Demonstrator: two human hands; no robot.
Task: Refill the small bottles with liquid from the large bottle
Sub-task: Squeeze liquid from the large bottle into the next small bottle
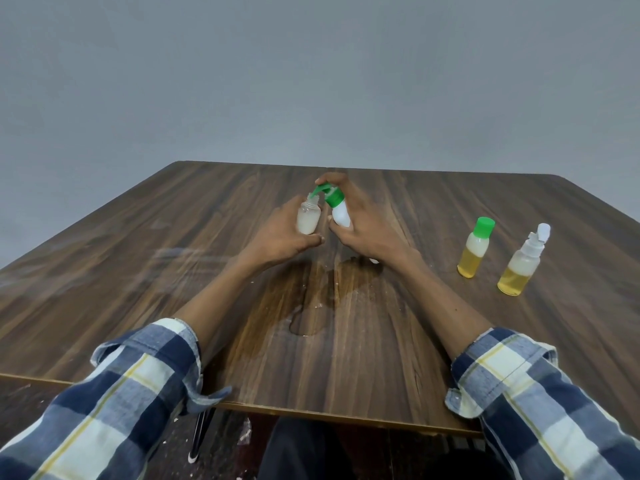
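Note:
My left hand (278, 237) grips a small clear bottle (308, 218) with no cap on it, upright above the wooden table (138, 271), with whitish liquid in it. My right hand (363, 225) grips a white bottle with a green flip cap (337, 209), tilted left so its open spout sits over the small bottle's mouth. The two hands are close together above the middle of the table.
At the right stand two small bottles of yellow liquid: one with a green cap (476, 247), one with a white flip cap (523, 265). A wet puddle (311, 306) spreads on the wood in front of my hands. A small white object (374, 260) lies beside my right wrist.

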